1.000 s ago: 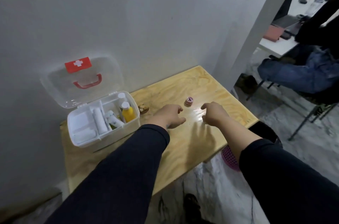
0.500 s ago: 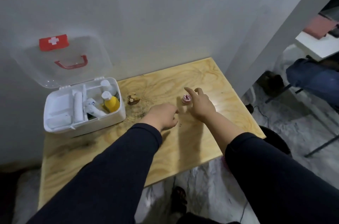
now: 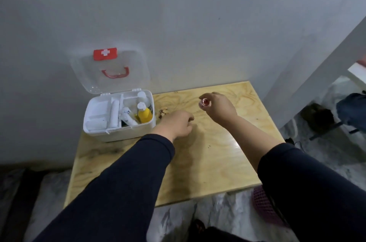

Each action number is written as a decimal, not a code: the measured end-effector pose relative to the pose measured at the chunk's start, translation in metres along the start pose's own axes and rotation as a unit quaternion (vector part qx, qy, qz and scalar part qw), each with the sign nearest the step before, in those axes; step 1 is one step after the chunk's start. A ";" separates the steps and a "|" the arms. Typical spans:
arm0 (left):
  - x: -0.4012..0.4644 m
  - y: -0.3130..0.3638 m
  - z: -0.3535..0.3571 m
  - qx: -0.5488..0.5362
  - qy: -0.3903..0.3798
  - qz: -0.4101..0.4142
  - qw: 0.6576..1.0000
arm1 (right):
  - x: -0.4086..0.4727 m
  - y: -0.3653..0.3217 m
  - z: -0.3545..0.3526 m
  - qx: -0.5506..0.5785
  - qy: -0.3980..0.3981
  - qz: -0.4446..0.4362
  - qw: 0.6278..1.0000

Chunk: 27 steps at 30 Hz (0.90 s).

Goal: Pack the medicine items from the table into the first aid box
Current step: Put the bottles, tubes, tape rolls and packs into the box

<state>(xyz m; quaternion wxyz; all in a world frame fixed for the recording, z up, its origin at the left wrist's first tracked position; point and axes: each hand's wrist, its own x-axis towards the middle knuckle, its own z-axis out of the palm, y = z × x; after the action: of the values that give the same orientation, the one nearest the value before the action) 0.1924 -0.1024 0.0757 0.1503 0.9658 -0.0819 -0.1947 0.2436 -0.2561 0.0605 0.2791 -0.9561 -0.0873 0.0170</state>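
Observation:
A white first aid box (image 3: 126, 132) stands open at the table's back left, its clear lid (image 3: 111, 71) leaning on the wall. Inside are a yellow bottle (image 3: 145, 114), a white tube (image 3: 128, 117) and a white roll (image 3: 113, 112). My right hand (image 3: 219, 107) is raised above the table and pinches a small round red-and-pink tape roll (image 3: 205, 102) in its fingertips. My left hand (image 3: 176, 124) rests curled on the wood just right of the box, holding nothing I can see. A small brownish item (image 3: 163, 112) lies between the box and my left hand.
The light wooden table (image 3: 208, 162) sits against a grey wall. A white pillar (image 3: 316, 83) rises to the right. A pink mesh basket (image 3: 263, 204) sits on the floor under the table's right front corner. A person's blue-clad leg (image 3: 352, 109) shows at far right.
My right hand reached the small tape roll on the table, closed on it and lifted it off the wood. My left hand stayed near the box. The camera tilted down and left.

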 end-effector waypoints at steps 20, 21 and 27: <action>-0.104 -0.196 -0.040 -0.163 0.199 -0.267 0.929 | 0.037 -0.252 0.097 0.039 -0.138 -0.114 0.983; -0.103 -0.204 -0.038 -0.176 0.187 -0.262 0.930 | 0.039 -0.259 0.105 0.035 -0.143 -0.108 0.983; -0.095 -0.237 -0.022 -0.304 0.196 -0.187 0.914 | 0.058 -0.289 0.145 -0.021 -0.164 -0.077 0.983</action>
<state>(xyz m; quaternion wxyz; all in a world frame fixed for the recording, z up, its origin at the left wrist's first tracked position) 0.1387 0.1469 0.0524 0.4101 0.8901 0.1941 -0.0416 0.2432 0.0708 0.0938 0.2415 -0.9363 -0.2057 0.1507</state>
